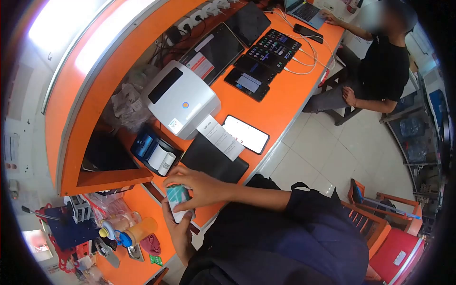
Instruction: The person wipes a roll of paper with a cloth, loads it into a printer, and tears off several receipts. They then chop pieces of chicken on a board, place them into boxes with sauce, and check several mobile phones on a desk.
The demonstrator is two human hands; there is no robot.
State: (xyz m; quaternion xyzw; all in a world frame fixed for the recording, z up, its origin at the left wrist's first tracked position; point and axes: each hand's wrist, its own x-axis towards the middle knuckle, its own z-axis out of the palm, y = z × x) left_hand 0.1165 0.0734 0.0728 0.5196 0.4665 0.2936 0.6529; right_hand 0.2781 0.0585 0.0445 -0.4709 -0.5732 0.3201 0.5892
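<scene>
Hands meet at the near edge of the orange counter point(280, 107) in the head view, the only one we have. We see the left hand point(179, 233) below, palm turned up, its fingers wrapped round the lower part of a small teal-and-white packet point(177, 197). The packet stands roughly upright in that grasp, right at the counter's edge and close to the person's body. The right hand point(198, 186) lies across the top of the packet, fingers bent down and closed over its upper end, so both hands have hold of it.

Just beyond the hands we find a black folder point(213, 161) lying flat on the counter. A printed paper strip point(221, 138) runs out of a white label printer point(183, 97) and ends on the folder. Beside the strip lies a phone point(246, 134) with a lit white screen. Left of the folder, a small blue receipt printer point(153, 151) holds a paper roll.

Farther along the counter we make out two dark tablets point(213, 50), then a cluster of phones point(266, 52) with white cables point(304, 50) trailing off them. At the far end a co-worker point(382, 71) in a black shirt sits with one hand on a laptop point(305, 10).

On the lower shelf to the left of the hands, we see a yellow bottle point(142, 228) among small clutter. A red chair point(396, 256) stands on the tiled floor at lower right.
</scene>
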